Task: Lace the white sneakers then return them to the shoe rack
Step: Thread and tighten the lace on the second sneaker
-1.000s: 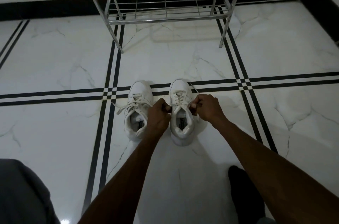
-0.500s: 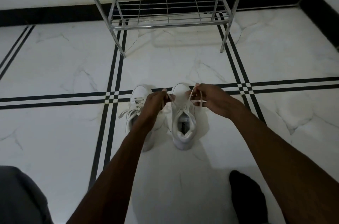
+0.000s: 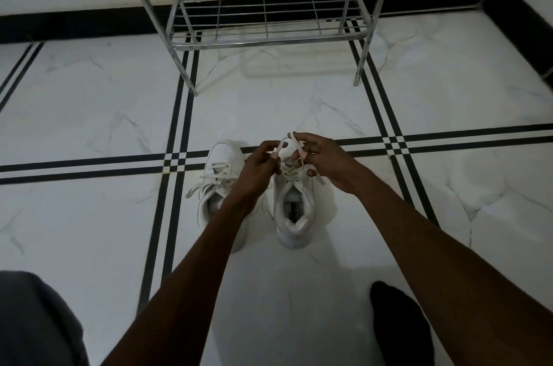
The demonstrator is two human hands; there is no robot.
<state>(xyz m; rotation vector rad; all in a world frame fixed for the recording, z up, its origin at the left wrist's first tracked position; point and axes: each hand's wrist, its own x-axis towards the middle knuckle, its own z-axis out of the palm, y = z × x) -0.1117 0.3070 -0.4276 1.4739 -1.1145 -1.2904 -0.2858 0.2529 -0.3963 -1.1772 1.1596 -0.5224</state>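
Note:
Two white sneakers stand side by side on the marble floor, toes pointing away from me. The left sneaker [image 3: 220,183] has loose laces spilling to its left. Above the toe of the right sneaker [image 3: 294,210] both hands work its lace. My left hand [image 3: 258,166] pinches one white lace end [image 3: 278,151]. My right hand [image 3: 321,160] holds the other lace end [image 3: 297,147], looped over its fingers, with a tail hanging by the thumb. The silver metal shoe rack [image 3: 266,36] stands beyond the shoes with bare wire shelves.
The white marble floor [image 3: 89,114] has black inlay stripes crossing near the shoes. A black skirting runs along the wall behind the rack. My dark-socked foot [image 3: 401,320] rests at lower right and a grey trouser knee [image 3: 33,320] at lower left.
Both hands lifted from the shoe's collar up and forward over its toe, drawing the two lace ends upward. The right hand's fingers opened around a loop.

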